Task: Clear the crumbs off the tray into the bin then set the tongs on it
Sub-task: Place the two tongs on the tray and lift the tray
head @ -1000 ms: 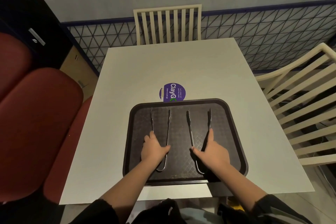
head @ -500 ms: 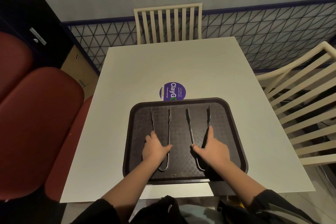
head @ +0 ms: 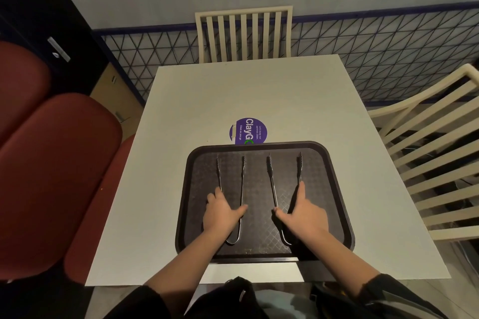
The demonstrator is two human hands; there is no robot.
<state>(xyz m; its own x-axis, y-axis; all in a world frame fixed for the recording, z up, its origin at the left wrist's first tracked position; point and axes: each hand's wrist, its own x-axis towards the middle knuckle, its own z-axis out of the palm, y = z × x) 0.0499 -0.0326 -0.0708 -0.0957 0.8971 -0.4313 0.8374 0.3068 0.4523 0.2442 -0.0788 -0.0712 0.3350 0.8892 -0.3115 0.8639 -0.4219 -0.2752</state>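
Red padded bench seat (head: pixel 59 176) lies well left of the left hand (head: pixel 220 211); that hand spans the left pair of steel tongs (head: pixel 242 181), thumb against one arm, curled fingers over the other; the right pair of steel tongs (head: pixel 271 181) lies parallel, just beside; the right hand (head: pixel 303 212) clasps it, forefinger straight along the outer arm, thumb on the inner; both pairs lie flat on the dark textured plastic tray (head: pixel 259 145) beneath the hands; a cream slatted chair (head: pixel 427 163) stands right of the right hand.
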